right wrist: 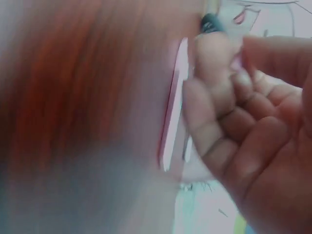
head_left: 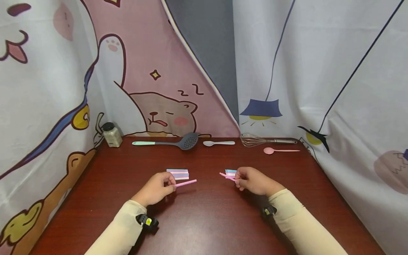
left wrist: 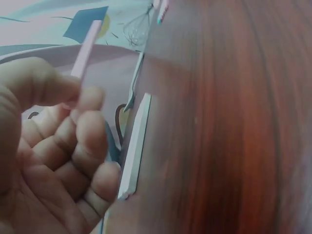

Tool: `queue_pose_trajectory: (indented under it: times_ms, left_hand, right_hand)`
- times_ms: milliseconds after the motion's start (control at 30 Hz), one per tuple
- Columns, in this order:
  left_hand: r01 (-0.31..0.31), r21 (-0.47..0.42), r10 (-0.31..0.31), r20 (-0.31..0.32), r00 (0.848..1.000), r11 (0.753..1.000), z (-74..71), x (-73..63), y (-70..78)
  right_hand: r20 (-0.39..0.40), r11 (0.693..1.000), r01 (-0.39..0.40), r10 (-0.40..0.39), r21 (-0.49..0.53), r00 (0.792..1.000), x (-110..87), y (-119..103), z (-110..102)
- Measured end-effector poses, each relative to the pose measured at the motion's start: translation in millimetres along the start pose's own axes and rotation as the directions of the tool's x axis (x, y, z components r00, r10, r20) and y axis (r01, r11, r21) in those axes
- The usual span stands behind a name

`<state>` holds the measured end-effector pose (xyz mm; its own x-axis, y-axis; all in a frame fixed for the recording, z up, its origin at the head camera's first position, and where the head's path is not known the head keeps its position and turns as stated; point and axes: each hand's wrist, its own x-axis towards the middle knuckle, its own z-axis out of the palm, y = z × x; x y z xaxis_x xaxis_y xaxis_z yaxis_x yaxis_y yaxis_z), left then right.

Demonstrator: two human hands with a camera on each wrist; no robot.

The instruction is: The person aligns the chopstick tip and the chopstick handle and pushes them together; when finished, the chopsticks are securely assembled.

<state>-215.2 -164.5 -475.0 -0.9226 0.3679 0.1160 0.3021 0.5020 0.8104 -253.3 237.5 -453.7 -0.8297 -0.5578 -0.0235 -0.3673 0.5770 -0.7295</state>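
Between thumb and forefinger, my left hand (head_left: 157, 188) pinches one end of a thin pink stick (head_left: 188, 182), which points to the right above the table. Just behind that hand lies a row of pink, blue and white sticks (head_left: 180, 173). My right hand (head_left: 255, 180) pinches another pink stick (head_left: 227, 176), angled up to the left; in the right wrist view the fingers hide most of it. A second group of coloured sticks (head_left: 231, 171) lies beside the right fingers, partly covered by that hand. The left wrist view shows the held stick (left wrist: 87, 51) tilted upward.
Along the table's back edge lie a slotted skimmer (head_left: 188, 141), a pale spoon (head_left: 220, 143) and a whisk (head_left: 267, 140). A pink spoon (head_left: 269, 151) is in front of the whisk. A black-lidded jar (head_left: 112, 136) stands back left. Printed curtains (head_left: 204, 71) surround the dark wooden table (head_left: 210, 219).
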Motion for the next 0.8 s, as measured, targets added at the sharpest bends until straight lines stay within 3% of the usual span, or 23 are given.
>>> queue_pose_trajectory:
  times_ms: [133,300,400,467,533,633,700,800]
  left_hand:
    - [-0.032,-0.117,0.026,-0.059,0.998,0.993,6.4,1.1,0.7]
    - [-0.009,-0.293,-0.022,-0.104,0.994,0.956,16.2,3.9,2.6]
    - [0.018,-0.375,-0.069,-0.124,0.990,0.927,21.3,4.7,5.4]
    - [0.042,-0.428,-0.107,-0.128,0.986,0.903,25.1,5.0,8.4]
    - [0.072,-0.485,-0.151,-0.127,0.980,0.872,29.7,6.1,11.5]
    - [0.111,-0.566,-0.222,-0.130,0.966,0.817,37.4,8.3,17.7]
    - [0.122,-0.606,-0.250,-0.132,0.959,0.786,41.9,9.8,18.9]
    - [0.126,-0.647,-0.259,-0.114,0.959,0.752,46.5,10.9,16.0]
  right_hand:
    - [0.003,0.960,-0.023,0.023,0.281,1.000,1.7,-3,9]
    - [-0.034,0.875,-0.090,0.120,0.475,0.992,3.9,-6,25]
    - [-0.049,0.786,-0.120,0.188,0.606,0.981,6.2,-10,36]
    - [-0.056,0.705,-0.138,0.244,0.696,0.968,7.1,-12,44]
    - [-0.050,0.618,-0.149,0.293,0.772,0.955,7.7,-13,52]
    - [-0.043,0.515,-0.152,0.347,0.844,0.937,9.3,-14,61]
    - [-0.036,0.467,-0.146,0.358,0.872,0.933,11.3,-15,65]
    - [-0.032,0.425,-0.133,0.361,0.896,0.932,14.8,-14,69]
